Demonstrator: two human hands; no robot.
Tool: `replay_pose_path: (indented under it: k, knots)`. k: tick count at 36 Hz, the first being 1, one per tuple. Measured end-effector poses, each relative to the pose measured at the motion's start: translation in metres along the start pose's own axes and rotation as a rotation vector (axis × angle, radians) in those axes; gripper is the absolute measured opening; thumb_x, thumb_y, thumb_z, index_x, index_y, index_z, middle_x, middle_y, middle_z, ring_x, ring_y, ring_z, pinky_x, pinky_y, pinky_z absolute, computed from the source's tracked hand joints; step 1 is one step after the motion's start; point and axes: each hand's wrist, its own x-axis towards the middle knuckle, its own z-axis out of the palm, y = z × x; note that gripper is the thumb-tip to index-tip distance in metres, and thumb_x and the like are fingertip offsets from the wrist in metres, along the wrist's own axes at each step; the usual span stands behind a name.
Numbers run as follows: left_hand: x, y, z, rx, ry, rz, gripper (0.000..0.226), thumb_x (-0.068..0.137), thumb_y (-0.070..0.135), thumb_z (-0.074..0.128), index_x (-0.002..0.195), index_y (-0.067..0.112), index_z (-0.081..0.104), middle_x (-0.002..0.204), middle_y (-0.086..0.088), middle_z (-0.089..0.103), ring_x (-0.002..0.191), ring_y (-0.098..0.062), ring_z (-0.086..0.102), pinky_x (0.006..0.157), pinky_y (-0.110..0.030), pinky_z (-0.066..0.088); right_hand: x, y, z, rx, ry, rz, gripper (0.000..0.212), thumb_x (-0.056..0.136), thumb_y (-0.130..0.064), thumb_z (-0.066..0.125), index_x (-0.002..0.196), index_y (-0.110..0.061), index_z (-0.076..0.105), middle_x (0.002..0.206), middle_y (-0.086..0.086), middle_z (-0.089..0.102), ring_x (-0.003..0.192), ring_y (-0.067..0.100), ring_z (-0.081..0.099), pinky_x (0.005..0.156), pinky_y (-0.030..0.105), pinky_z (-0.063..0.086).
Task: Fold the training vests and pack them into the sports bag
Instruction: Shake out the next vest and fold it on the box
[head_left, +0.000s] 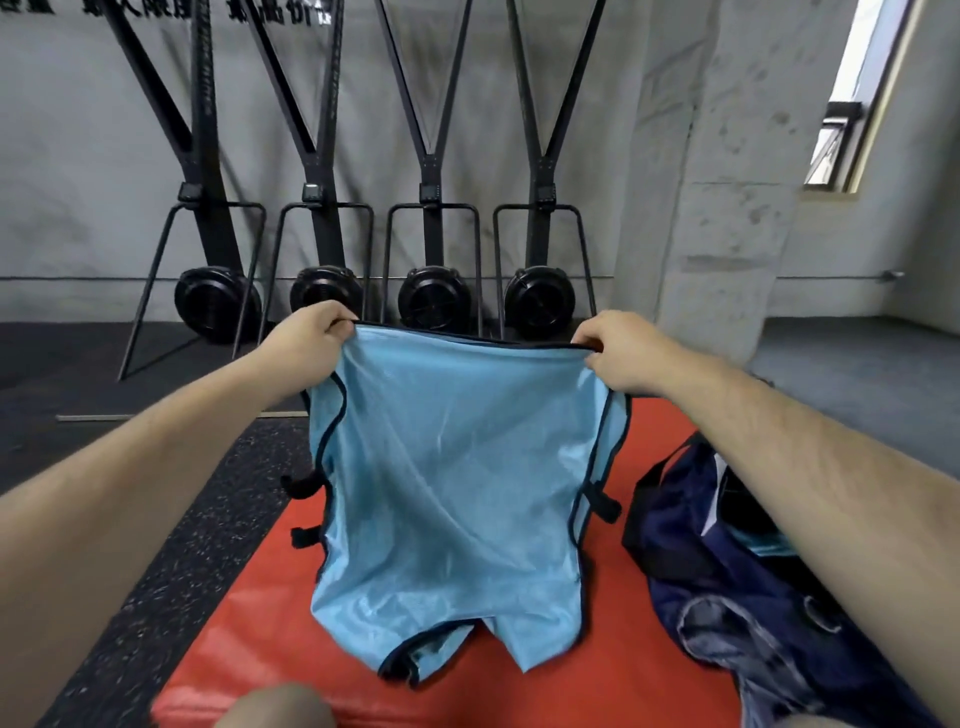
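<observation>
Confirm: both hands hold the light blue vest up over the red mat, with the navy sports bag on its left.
Wrong side. The head view shows the navy sports bag on the right of the light blue vest; the left hand and right hand do hold it up over the red mat.

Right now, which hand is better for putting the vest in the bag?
Right, probably. The right hand pinches the vest on the side where the sports bag lies; the left hand is farther.

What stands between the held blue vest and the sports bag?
Nothing visible: bare red mat lies between them. The left hand and right hand hold the vest up, and the sports bag sits beside it, under the right forearm.
</observation>
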Motion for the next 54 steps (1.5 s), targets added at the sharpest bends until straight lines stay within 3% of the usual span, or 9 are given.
replay_pose_path:
  k: [7, 15, 20, 24, 29, 36, 39, 45, 54]
  knots:
    - [-0.004, -0.004, -0.006, 0.158, -0.107, 0.136, 0.040, 0.086, 0.064, 0.057, 0.096, 0.025, 0.053, 0.081, -0.002, 0.062, 0.072, -0.020, 0.060, 0.066, -0.040, 0.050, 0.000, -0.011, 0.010, 0.183, 0.094, 0.079, 0.024, 0.083, 0.004, 0.040, 0.078, -0.012, 0.058, 0.080, 0.004, 0.058, 0.071, 0.018, 0.051, 0.052, 0.023, 0.034]
    - [0.011, -0.005, -0.015, 0.279, -0.196, 0.250, 0.014, 0.096, 0.026, 0.062, 0.090, 0.013, 0.064, 0.090, -0.001, 0.056, 0.084, -0.022, 0.056, 0.071, -0.033, 0.045, 0.010, -0.023, 0.007, 0.444, 0.112, 0.093, 0.018, 0.084, 0.001, 0.039, 0.086, 0.002, 0.056, 0.084, 0.009, 0.058, 0.082, 0.025, 0.055, 0.064, 0.032, 0.037]
    - [0.016, -0.003, -0.018, 0.337, -0.156, 0.191, 0.023, 0.090, -0.004, 0.051, 0.094, 0.017, 0.060, 0.096, -0.003, 0.062, 0.085, -0.025, 0.057, 0.063, -0.031, 0.043, -0.005, -0.029, -0.006, -0.102, -0.101, -0.122, 0.061, 0.078, -0.083, 0.050, 0.106, -0.030, 0.045, 0.086, -0.007, 0.059, 0.082, 0.017, 0.057, 0.065, 0.035, 0.041]
    - [0.014, 0.005, -0.018, 0.343, -0.150, 0.156, 0.031, 0.079, -0.012, 0.040, 0.095, 0.010, 0.056, 0.092, -0.008, 0.060, 0.084, -0.029, 0.056, 0.059, -0.032, 0.040, -0.002, -0.031, -0.008, -0.394, -0.124, -0.236, 0.006, 0.089, -0.028, 0.057, 0.093, -0.028, 0.052, 0.082, -0.009, 0.056, 0.085, 0.022, 0.059, 0.072, 0.039, 0.050]
    - [0.009, 0.010, -0.014, 0.243, -0.125, 0.136, 0.031, 0.079, -0.010, 0.038, 0.087, 0.017, 0.051, 0.086, -0.010, 0.059, 0.077, -0.028, 0.055, 0.055, -0.032, 0.039, 0.002, -0.031, -0.004, -0.164, -0.161, -0.074, 0.023, 0.079, 0.004, 0.043, 0.086, -0.012, 0.059, 0.086, 0.004, 0.060, 0.080, 0.025, 0.057, 0.062, 0.034, 0.045]
    - [-0.009, 0.023, -0.021, 0.401, -0.084, 0.267, 0.048, 0.084, 0.075, 0.050, 0.083, 0.027, 0.046, 0.074, 0.007, 0.061, 0.069, -0.014, 0.058, 0.060, -0.032, 0.043, 0.001, -0.031, -0.004, 0.317, -0.081, 0.077, 0.020, 0.087, -0.001, 0.039, 0.096, 0.002, 0.056, 0.085, 0.009, 0.057, 0.075, 0.021, 0.050, 0.064, 0.032, 0.038]
    - [-0.009, 0.022, -0.026, 0.778, -0.158, 0.327, 0.066, 0.060, 0.095, 0.051, 0.089, 0.036, 0.040, 0.078, 0.015, 0.057, 0.075, -0.014, 0.057, 0.064, -0.032, 0.045, -0.009, -0.032, -0.014, 0.154, -0.152, -0.007, 0.035, 0.094, -0.052, 0.051, 0.096, -0.017, 0.055, 0.091, -0.006, 0.062, 0.082, 0.017, 0.056, 0.075, 0.035, 0.044]
    - [-0.005, 0.017, -0.025, 0.513, -0.221, 0.284, 0.032, 0.095, 0.035, 0.060, 0.065, 0.036, 0.049, 0.078, 0.009, 0.055, 0.078, -0.020, 0.057, 0.065, -0.032, 0.040, -0.014, -0.035, -0.024, -0.363, -0.186, -0.179, 0.010, 0.085, -0.021, 0.056, 0.076, -0.025, 0.052, 0.080, -0.006, 0.058, 0.081, 0.021, 0.059, 0.070, 0.038, 0.051]
    - [-0.016, 0.021, -0.028, 0.149, -0.089, 0.197, 0.037, 0.082, -0.015, 0.037, 0.081, 0.018, 0.053, 0.072, -0.002, 0.056, 0.064, -0.019, 0.052, 0.042, -0.016, 0.034, -0.029, -0.048, -0.033, 0.000, -0.115, -0.006, 0.028, 0.074, 0.009, 0.036, 0.069, -0.013, 0.052, 0.070, 0.003, 0.056, 0.063, 0.021, 0.049, 0.050, 0.029, 0.035]
